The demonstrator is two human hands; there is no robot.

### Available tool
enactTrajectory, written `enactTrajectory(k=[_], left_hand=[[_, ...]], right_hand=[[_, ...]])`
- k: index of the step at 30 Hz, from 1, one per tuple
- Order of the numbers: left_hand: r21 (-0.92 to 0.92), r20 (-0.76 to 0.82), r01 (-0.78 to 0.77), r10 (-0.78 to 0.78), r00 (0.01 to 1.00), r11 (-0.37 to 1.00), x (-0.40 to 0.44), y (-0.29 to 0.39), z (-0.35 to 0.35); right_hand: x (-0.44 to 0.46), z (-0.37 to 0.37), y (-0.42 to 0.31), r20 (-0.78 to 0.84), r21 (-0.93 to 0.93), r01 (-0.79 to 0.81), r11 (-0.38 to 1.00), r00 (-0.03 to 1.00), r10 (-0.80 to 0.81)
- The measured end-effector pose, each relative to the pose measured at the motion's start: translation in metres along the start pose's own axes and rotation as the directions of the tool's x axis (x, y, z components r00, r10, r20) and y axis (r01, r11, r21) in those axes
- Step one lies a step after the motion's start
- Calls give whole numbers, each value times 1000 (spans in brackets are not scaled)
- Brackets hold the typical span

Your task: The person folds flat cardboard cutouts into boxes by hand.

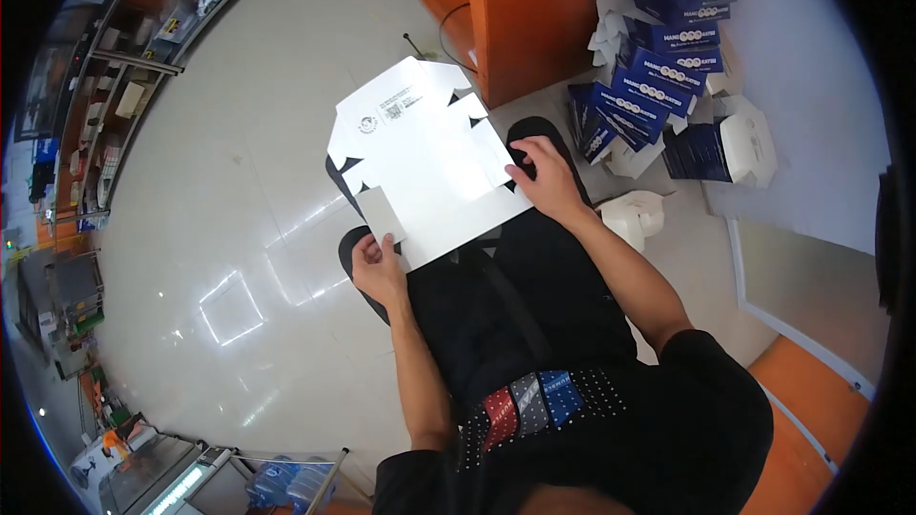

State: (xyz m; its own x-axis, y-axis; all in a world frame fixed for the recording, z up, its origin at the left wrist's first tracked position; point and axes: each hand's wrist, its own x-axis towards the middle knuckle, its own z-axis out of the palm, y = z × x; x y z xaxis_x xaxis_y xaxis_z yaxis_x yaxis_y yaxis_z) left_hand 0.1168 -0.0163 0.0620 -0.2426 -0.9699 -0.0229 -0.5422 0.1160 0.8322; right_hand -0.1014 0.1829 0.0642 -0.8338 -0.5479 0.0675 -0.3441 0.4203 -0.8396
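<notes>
A flat white cardboard box blank (434,167) lies across my lap, its printed logo and square code toward the far end. Slots and cut flaps run along both its sides. My left hand (380,272) pinches the near left corner, thumb on top of a side flap (384,214) that looks greyer and folded up. At the right edge, my right hand (551,181) has its fingers curled and its thumb against the board. What the fingers do beneath the blank is hidden.
Stacked dark blue and white folded boxes (658,86) stand at the right by the wall. A white carton piece (632,217) lies beside my right leg. An orange cabinet (525,19) rises ahead; shelves (143,67) line the left. Water bottles (291,482) stand at lower left.
</notes>
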Motion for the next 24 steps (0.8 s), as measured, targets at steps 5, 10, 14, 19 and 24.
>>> enactTrajectory(k=[5, 10, 14, 19, 24], left_hand=[[-34, -46, 4, -5, 999, 999, -1, -2, 2], [6, -93, -38, 39, 995, 999, -5, 10, 0], [73, -103, -106, 113, 988, 992, -6, 7, 1], [264, -129, -260, 301, 945, 929, -7, -4, 8], [426, -135, -437, 533, 835, 792, -5, -8, 8]], right_hand=[[26, 29, 4, 6, 18, -91, 996, 996, 91], [25, 25, -8, 0, -16, -171, 985, 985, 171], [23, 27, -7, 7, -129, -125, 984, 992, 127], [14, 34, -7, -65, -363, 174, 915, 975, -212], [0, 34, -17, 34, -520, 331, 788, 929, -367]])
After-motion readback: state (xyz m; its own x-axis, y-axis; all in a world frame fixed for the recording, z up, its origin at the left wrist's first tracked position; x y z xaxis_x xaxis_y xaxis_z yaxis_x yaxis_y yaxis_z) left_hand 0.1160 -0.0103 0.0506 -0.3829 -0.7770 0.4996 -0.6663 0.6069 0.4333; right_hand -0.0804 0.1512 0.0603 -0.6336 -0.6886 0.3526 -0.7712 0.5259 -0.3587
